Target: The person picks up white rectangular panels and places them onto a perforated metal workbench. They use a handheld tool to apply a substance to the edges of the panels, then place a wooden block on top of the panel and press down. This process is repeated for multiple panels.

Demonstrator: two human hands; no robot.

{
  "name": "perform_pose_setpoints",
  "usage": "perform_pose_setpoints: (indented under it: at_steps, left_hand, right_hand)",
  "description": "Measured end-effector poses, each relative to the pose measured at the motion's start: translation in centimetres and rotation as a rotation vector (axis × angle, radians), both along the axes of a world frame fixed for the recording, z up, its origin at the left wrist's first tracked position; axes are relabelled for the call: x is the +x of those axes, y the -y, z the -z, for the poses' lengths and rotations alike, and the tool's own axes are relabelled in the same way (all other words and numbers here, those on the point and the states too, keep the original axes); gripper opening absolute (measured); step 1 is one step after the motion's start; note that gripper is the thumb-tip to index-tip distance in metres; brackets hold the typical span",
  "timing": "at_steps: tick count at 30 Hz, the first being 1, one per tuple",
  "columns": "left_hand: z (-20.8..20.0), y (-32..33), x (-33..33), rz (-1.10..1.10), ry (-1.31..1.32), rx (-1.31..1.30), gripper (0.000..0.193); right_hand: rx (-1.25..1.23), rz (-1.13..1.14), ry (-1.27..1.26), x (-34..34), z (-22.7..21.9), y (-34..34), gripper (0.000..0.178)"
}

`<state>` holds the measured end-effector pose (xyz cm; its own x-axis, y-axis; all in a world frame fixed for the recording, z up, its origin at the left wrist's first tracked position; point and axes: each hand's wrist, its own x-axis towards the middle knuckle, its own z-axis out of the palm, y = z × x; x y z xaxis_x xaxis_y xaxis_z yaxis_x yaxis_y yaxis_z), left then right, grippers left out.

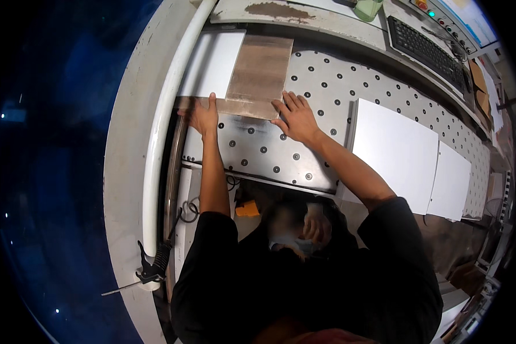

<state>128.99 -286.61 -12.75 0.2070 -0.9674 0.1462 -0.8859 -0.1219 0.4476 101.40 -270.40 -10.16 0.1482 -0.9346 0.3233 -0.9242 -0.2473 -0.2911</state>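
A brown flat board (260, 67) lies on the perforated metal table at the far left. Its lower strip runs along the near edge of a white sheet or stack of paper (218, 60). My left hand (203, 117) rests at the left end of that strip, thumb pointing away from me and the other fingers partly out of sight. At the board's near right corner, my right hand (297, 118) lies with its fingers spread, fingertips touching the edge. Neither hand is wrapped around anything.
The metal table (264, 150) is dotted with round dark inserts. A white paper stack (393, 149) and a smaller white stack (450, 180) lie to the right. A white pipe (165, 120) and an air blow gun (153, 265) border the left. A keyboard (424, 50) sits beyond.
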Motion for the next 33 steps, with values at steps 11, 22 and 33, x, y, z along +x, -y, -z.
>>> perform_pose_setpoints:
  at_steps: [11,22,33]
  left_hand:
    - [0.3,0.8,0.0,0.036,-0.01,-0.043,0.102]
    - [0.3,0.5,0.9,0.02,-0.081,0.02,0.104]
    - [0.0,1.1,1.0,0.04,-0.106,0.06,0.103]
  right_hand:
    - [0.095,0.028,0.24,5.0,-0.6,5.1,0.071]
    - [0.169,-0.081,0.219,11.2,0.3,11.5,0.074]
    - [0.164,-0.083,0.203,10.6,0.0,12.0,0.068]
